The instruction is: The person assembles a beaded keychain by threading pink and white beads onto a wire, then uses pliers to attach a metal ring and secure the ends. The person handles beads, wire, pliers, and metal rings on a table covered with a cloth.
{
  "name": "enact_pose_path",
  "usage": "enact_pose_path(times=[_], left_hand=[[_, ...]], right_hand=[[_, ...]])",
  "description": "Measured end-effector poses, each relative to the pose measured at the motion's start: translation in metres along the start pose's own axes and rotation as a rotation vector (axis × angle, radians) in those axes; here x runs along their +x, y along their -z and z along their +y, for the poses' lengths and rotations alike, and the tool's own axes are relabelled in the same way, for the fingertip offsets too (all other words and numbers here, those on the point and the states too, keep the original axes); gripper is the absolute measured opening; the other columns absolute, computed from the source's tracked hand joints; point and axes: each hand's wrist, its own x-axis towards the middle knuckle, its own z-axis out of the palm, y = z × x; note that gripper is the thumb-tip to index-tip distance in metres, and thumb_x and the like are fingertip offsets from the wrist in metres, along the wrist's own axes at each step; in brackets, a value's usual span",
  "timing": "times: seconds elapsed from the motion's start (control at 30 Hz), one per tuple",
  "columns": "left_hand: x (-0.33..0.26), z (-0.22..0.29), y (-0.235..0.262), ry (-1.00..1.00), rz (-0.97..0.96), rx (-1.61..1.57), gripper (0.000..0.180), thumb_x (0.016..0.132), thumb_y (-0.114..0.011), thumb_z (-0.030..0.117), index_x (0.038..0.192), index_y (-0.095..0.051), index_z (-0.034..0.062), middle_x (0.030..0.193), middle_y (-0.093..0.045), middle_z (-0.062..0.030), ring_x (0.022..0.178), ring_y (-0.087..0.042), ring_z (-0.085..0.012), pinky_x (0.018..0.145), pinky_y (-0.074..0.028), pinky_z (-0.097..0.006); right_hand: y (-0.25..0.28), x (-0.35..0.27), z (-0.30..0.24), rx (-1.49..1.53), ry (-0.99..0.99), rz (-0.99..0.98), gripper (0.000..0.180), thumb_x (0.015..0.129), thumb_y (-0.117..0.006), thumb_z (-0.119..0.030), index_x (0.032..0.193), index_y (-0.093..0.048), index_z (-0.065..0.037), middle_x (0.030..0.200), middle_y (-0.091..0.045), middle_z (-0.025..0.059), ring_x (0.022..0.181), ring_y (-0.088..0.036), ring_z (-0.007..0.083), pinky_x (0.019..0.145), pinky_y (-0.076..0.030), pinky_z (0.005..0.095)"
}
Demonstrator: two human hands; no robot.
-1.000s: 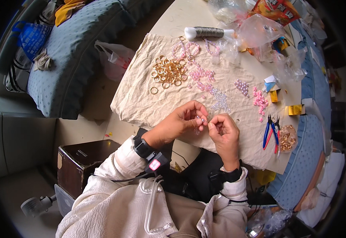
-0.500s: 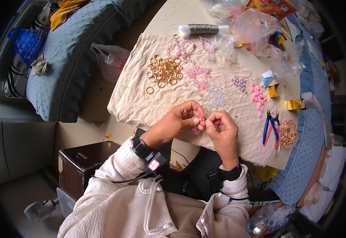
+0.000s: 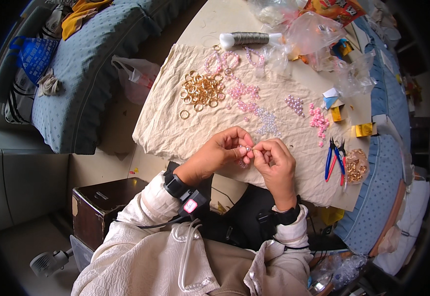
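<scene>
The left hand (image 3: 222,150) and the right hand (image 3: 273,165) meet over the near edge of a cream cloth (image 3: 175,128), fingertips almost touching. Between them sits a small pale bead (image 3: 247,148), pinched at the tips of the left thumb and forefinger. The right fingers (image 3: 260,152) are pressed together just beside it; what they pinch is too small to tell, possibly a thin wire. The other fingers of both hands curl inward.

Beyond the fingertips, farther up the cloth, lie loose pink beads (image 3: 244,93) and, to their left, a heap of gold rings (image 3: 202,91). Well beyond those rests a spool of grey thread (image 3: 247,38). To the right of the right hand, apart from it, lie blue- and red-handled pliers (image 3: 334,160) next to a small pile of gold findings (image 3: 357,165).
</scene>
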Motion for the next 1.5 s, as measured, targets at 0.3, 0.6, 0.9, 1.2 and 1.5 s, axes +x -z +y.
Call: enact_pose_path(times=[0.3,0.6,0.9,1.2,1.5], left_hand=[[0.0023,-0.0016,0.0014,-0.025,-0.041,0.023,0.016,0.104,-0.058,0.000,0.121,-0.057,0.0015,0.100,-0.070,-0.0051,0.088,-0.066,-0.0120,0.083,-0.055,-0.028],[0.0025,-0.0010,-0.0001,-0.026,-0.023,0.053,0.015,0.104,-0.058,0.000,0.119,-0.058,0.0012,0.098,-0.069,-0.0046,0.087,-0.065,-0.0117,0.082,-0.054,-0.028],[0.0039,-0.0022,0.0024,-0.027,-0.050,0.076,0.014,0.104,-0.059,0.000,0.118,-0.058,0.0016,0.098,-0.069,-0.0043,0.085,-0.064,-0.0110,0.081,-0.054,-0.027],[0.0020,-0.0018,-0.0023,-0.026,-0.015,0.176,0.014,0.104,-0.057,-0.002,0.117,-0.058,0.0028,0.099,-0.068,-0.0030,0.088,-0.062,-0.0096,0.080,-0.052,-0.026],[0.0014,-0.0026,-0.0030,-0.027,-0.007,0.177,0.015,0.104,-0.056,-0.003,0.118,-0.057,0.0026,0.099,-0.068,-0.0026,0.089,-0.062,-0.0090,0.080,-0.052,-0.026]], right_hand=[[-0.0041,0.0011,-0.0067,-0.067,0.145,0.077,0.016,0.087,-0.074,0.008,0.097,-0.066,-0.002,0.087,-0.063,0.0043,0.063,-0.056,0.0100,0.056,-0.047,0.0256],[-0.0026,0.0015,-0.0031,-0.103,0.118,0.058,0.014,0.088,-0.073,0.007,0.096,-0.066,-0.003,0.084,-0.057,0.0024,0.061,-0.052,0.0085,0.054,-0.045,0.0271],[-0.0001,0.0027,0.0002,-0.081,0.084,0.037,0.016,0.084,-0.071,0.010,0.092,-0.065,-0.002,0.084,-0.059,0.0026,0.060,-0.051,0.0083,0.054,-0.042,0.0250],[0.0027,0.0031,0.0005,-0.095,0.052,0.001,0.015,0.084,-0.070,0.009,0.092,-0.065,-0.003,0.080,-0.053,0.0021,0.059,-0.046,0.0083,0.053,-0.041,0.0269],[0.0013,0.0025,0.0014,-0.068,0.013,0.015,0.014,0.084,-0.071,0.010,0.089,-0.065,-0.002,0.080,-0.058,0.0007,0.060,-0.048,0.0059,0.054,-0.041,0.0239]])
